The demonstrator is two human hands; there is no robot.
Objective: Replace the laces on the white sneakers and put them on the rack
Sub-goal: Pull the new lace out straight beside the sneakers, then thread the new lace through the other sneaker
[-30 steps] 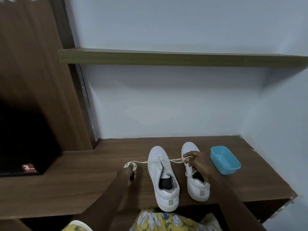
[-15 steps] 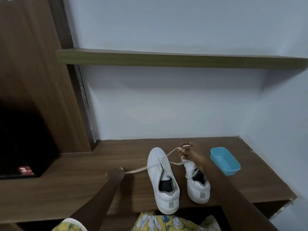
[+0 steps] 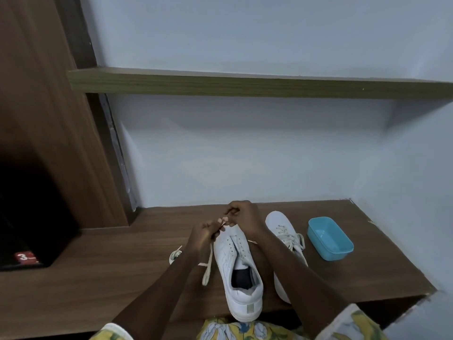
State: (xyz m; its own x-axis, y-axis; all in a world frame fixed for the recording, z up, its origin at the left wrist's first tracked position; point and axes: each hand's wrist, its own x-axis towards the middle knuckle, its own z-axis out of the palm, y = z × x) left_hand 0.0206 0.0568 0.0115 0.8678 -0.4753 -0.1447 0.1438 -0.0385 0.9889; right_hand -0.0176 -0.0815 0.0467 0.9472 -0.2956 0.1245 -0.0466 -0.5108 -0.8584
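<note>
Fingers of your left hand [image 3: 203,236] and right hand [image 3: 245,220] pinch the lace [image 3: 209,256] above the toe of the nearer sneaker [image 3: 235,263] on the worktop [image 3: 98,278].

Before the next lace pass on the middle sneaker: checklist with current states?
1. Left hand pinching the lace: ok.
2. Right hand gripping the lace: cannot tell, fingertips hidden.
3. Middle sneaker flat on the bench: ok.
4. Its eyelets threaded: not ok, the rows show bare.
5. Other sneaker, beside the blue tub, laced: ok.
6. Top of the shelf free: cannot tell, only its edge shows.
</note>
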